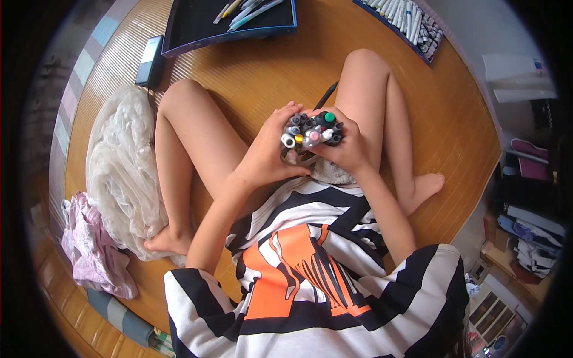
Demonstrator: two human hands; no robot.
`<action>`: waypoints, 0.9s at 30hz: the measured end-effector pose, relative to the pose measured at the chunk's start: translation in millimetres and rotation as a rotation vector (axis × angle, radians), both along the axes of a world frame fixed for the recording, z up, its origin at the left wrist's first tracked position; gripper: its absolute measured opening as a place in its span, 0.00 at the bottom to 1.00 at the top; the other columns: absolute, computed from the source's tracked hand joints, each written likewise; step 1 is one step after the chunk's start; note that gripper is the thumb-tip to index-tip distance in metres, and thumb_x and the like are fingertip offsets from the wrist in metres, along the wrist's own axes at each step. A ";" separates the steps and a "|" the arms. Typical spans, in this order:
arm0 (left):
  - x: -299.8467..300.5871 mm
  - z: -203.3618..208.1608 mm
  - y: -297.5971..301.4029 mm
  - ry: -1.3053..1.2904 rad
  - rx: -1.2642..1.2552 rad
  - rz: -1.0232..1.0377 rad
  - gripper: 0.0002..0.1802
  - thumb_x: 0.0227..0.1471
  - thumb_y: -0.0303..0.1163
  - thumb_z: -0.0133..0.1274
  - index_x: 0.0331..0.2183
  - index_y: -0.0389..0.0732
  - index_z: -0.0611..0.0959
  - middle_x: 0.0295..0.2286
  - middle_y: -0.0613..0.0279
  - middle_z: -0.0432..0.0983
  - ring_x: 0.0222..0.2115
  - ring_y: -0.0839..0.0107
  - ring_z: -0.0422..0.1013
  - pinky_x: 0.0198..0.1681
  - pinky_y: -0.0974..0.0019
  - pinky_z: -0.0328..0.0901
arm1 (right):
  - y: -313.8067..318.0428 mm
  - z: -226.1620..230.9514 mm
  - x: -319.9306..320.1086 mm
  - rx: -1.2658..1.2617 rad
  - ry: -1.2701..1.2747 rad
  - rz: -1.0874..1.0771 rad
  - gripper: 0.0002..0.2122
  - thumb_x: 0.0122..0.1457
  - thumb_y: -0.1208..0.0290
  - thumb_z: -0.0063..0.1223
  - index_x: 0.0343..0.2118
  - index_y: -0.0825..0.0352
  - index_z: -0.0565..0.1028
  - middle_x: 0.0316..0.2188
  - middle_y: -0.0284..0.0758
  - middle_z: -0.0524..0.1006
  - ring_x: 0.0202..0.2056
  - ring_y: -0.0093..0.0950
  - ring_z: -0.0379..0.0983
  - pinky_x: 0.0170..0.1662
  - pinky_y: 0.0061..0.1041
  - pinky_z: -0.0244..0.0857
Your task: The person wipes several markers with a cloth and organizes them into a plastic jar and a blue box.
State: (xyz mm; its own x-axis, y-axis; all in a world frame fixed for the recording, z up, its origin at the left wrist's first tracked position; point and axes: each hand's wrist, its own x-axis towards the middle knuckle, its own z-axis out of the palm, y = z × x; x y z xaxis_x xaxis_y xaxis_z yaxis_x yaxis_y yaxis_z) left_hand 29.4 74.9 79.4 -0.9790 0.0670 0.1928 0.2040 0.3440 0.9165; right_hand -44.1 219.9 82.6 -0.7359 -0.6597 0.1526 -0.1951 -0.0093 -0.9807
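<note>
Between my bent legs, a thick bundle of pens (pixel 310 134) stands with its ends toward me. Most ends are black or grey; a green, a yellow and a pink one stand out. My left hand (pixel 268 146) wraps the bundle from the left, its thumb stretched along the near side. From the right, my right hand (pixel 352 146) closes round the same bundle. The palms and the lower parts of the pens are hidden. Past the right hand, a black strip (pixel 328 94) shows beside my knee.
Ahead lies a dark open tray (pixel 230 45) with several pens in it. At the far right is a box packed with markers (pixel 412 27). A dark case (pixel 150 61) sits left of the tray. Sheer white fabric (pixel 122 167) and pink cloth (pixel 95 247) lie on the left.
</note>
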 end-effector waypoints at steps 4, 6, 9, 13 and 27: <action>10.3 -13.9 -1.8 -0.117 0.023 0.103 0.47 0.16 0.32 0.61 0.43 0.35 0.56 0.39 0.51 0.60 0.41 0.57 0.57 0.49 0.54 0.42 | -1.3 11.7 10.4 0.355 0.044 0.170 0.29 0.30 0.67 0.60 0.38 0.67 0.60 0.33 0.38 0.67 0.35 0.28 0.65 0.38 0.22 0.57; 12.5 -10.2 -5.9 -0.072 -0.103 0.082 0.37 0.18 0.32 0.60 0.36 0.36 0.61 0.37 0.52 0.62 0.40 0.57 0.59 0.49 0.54 0.41 | -2.9 14.1 15.3 0.451 0.135 0.202 0.35 0.26 0.63 0.62 0.41 0.64 0.57 0.35 0.39 0.64 0.35 0.33 0.64 0.38 0.26 0.58; 19.0 -2.7 -1.5 -0.073 -0.059 0.082 0.32 0.18 0.31 0.60 0.30 0.38 0.61 0.37 0.51 0.61 0.39 0.58 0.59 0.49 0.54 0.41 | -3.2 17.8 23.0 0.489 0.205 0.172 0.38 0.23 0.61 0.62 0.42 0.63 0.57 0.36 0.39 0.62 0.35 0.34 0.63 0.38 0.27 0.58; 25.2 3.1 1.7 -0.212 -0.028 0.092 0.34 0.20 0.29 0.60 0.35 0.37 0.61 0.39 0.53 0.60 0.42 0.62 0.58 0.50 0.59 0.43 | 1.6 12.1 30.7 0.349 0.265 0.055 0.39 0.25 0.60 0.61 0.45 0.61 0.54 0.35 0.40 0.59 0.34 0.36 0.62 0.36 0.27 0.59; 52.5 21.3 -5.2 -0.155 -0.410 0.034 0.25 0.19 0.33 0.57 0.28 0.39 0.68 0.32 0.60 0.64 0.33 0.60 0.60 0.36 0.65 0.57 | -2.1 16.9 59.3 0.335 0.340 0.147 0.23 0.29 0.61 0.58 0.29 0.65 0.64 0.28 0.38 0.61 0.29 0.35 0.64 0.31 0.26 0.60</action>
State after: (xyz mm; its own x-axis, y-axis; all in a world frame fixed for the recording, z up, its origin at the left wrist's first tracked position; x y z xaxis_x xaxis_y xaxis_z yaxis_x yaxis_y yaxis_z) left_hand 81.9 69.7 100.7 -0.9971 0.0751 0.0077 0.0576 0.6900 0.7215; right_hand 15.1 217.8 99.5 -0.5767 -0.8066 0.1297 -0.5249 0.2442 -0.8154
